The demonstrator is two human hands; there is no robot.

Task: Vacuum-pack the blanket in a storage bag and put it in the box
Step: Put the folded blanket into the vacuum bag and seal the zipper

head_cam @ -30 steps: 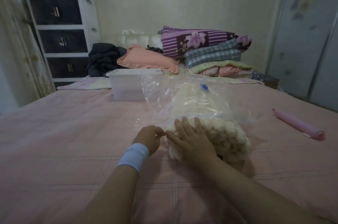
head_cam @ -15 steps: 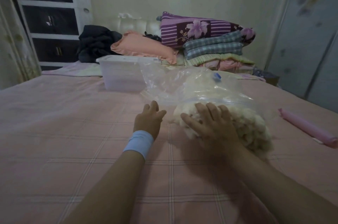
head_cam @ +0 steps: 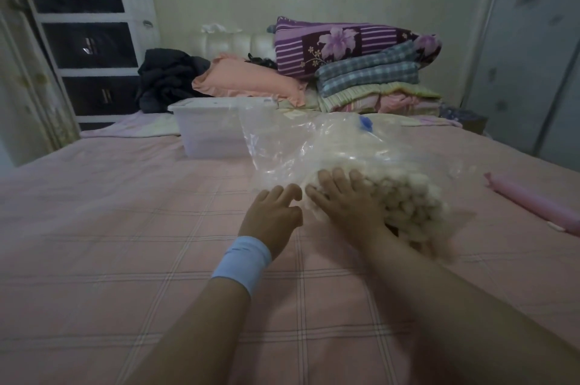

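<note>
Bedspread (head_cam: 125,227); left hand (head_cam: 270,215) (earlier fisted) now uncurled

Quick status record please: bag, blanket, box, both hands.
bag: clear, blue valve on top, not yet flattened
blanket: cream, fluffy, mostly inside the bag
box: clear plastic, on the bed behind the bag
left hand: at the bag's near edge, grip unclear
right hand: flat on the blanket, fingers straight
pink cylinder: on the bed, far right

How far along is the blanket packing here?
Done: fluffy cream blanket mostly inside the clear plastic storage bag. In hand: right hand presses it in, left hand at the bag's mouth. Remaining: sealing, vacuuming, moving it into the translucent plastic box behind.
</note>
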